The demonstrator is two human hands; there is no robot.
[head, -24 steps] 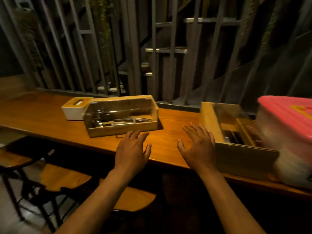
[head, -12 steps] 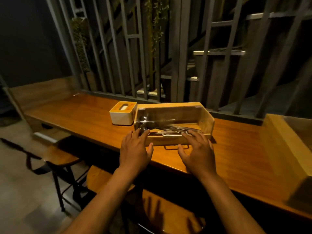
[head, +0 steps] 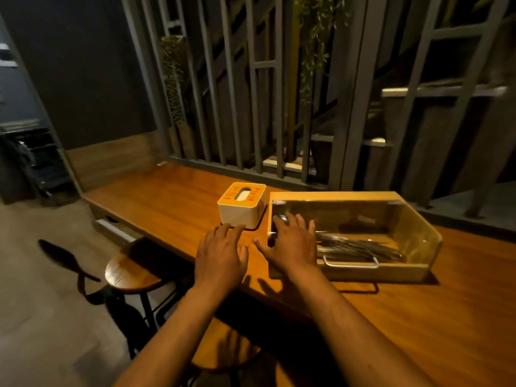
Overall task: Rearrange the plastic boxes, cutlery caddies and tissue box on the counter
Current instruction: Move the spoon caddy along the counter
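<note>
Wooden counter: I see tissue box just beside cutlery caddy.
Left hand: spread, empty.
Right hand: spread over caddy's left end; contact unclear.

A long wooden counter runs along the slatted screen. On it sit a white tissue box with an orange top and, just beside it, a clear-fronted wooden cutlery caddy.

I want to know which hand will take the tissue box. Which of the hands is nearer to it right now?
Left. The left hand hovers just in front of the tissue box, fingertips near its base. The right hand is off to the box's right, over the cutlery caddy.
</note>
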